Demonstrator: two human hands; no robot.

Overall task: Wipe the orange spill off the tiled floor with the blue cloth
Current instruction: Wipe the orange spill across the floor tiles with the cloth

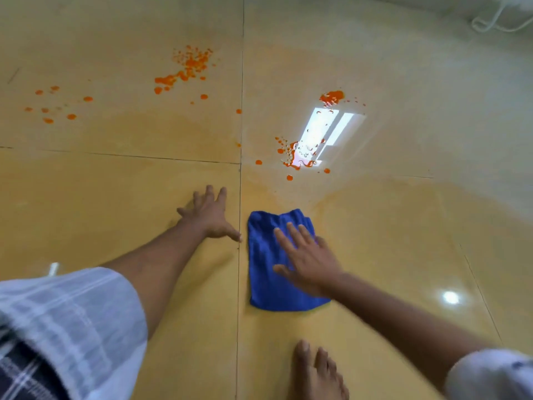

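Note:
A blue cloth [268,272] lies flat on the yellow tiled floor [115,212]. My right hand [310,259] presses palm-down on the cloth's right half, fingers spread. My left hand [209,215] rests flat on the bare tile just left of the cloth, fingers apart and holding nothing. Orange spill patches sit beyond the hands: the nearest cluster [291,158] beside a bright window reflection, a blob [331,97] farther back, a spatter [187,64] at centre left, and scattered drops [54,106] at far left.
My bare foot [317,370] stands on the tile near the bottom, behind the cloth. Dark grout lines [240,125] cross between the tiles. A white cable [496,18] loops on the floor at the top right. A damp smear [173,131] tints the tiles.

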